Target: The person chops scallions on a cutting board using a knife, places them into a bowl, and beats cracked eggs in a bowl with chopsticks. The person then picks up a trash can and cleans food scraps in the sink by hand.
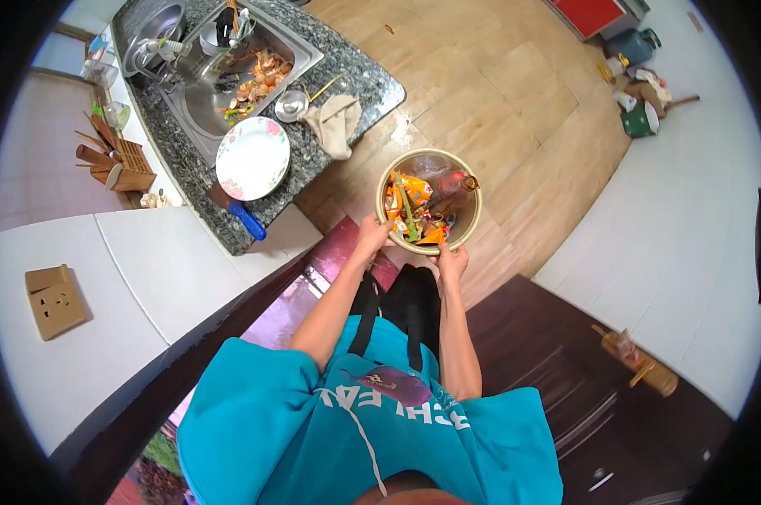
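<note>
Both my hands grip the rim of a round trash bin (473,215) held in front of my legs. My left hand (375,234) is closed on the rim's near left side, and my right hand (453,263) on the near right side. Inside the bin lie orange wrappers (414,187), a green strip of peel or stalk, other scraps and a reddish bottle (455,184) leaning against the wall with its neck at the rim. The fingers under the rim are partly hidden.
At left, a granite counter (355,71) bears a floral plate (252,158), a beige cloth (336,126), a blue-handled tool (247,220) and a steel sink (194,101) with food scraps. Tiled floor lies ahead. Items stand by the right wall, including a green container (641,120).
</note>
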`<act>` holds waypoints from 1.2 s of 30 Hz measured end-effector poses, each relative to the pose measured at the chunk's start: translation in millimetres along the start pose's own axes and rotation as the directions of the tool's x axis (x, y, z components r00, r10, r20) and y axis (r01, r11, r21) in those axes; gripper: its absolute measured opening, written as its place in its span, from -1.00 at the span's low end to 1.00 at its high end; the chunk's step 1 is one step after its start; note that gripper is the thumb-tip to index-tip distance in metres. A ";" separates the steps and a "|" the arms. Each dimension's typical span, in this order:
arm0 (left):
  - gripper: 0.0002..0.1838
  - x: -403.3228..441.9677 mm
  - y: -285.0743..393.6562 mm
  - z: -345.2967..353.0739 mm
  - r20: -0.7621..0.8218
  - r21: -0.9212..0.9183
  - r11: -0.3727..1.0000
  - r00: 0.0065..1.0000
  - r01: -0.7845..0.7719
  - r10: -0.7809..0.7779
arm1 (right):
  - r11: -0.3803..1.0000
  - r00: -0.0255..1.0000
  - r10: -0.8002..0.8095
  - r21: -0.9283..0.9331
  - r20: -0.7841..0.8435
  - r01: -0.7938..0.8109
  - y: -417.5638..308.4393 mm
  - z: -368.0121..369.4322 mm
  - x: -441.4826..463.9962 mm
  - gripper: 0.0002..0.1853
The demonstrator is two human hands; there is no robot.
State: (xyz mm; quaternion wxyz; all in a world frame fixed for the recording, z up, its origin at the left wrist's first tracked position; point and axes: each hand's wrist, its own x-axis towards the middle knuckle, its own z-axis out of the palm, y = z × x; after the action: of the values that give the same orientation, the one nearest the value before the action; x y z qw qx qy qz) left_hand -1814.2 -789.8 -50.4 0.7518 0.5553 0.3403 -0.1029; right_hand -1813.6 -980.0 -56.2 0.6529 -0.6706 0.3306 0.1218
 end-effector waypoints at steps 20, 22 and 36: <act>-0.71 217.8 106.3 192.9 -0.594 -0.223 0.974 0.798 -0.044 -0.100 | 0.823 0.734 0.082 -0.461 0.674 0.331 -267.1 114.3 361.4 -0.70; -0.69 241.7 119.0 199.3 -0.632 -0.229 0.961 0.774 -0.154 -0.026 | 0.732 0.716 0.104 -0.540 0.690 0.415 -272.2 131.7 395.3 -0.70; -0.63 406.3 129.4 242.6 -0.734 -0.650 0.715 0.458 -0.260 -0.501 | 0.259 0.413 0.513 -0.594 0.753 0.762 -319.7 319.5 550.3 -0.69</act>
State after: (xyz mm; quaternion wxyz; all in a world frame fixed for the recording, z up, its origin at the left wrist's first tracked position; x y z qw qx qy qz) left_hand -1345.3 -871.9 -168.9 0.6005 0.1757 0.7306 0.2734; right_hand -1121.6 -853.6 -167.1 0.1710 -0.7567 -0.2960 0.5572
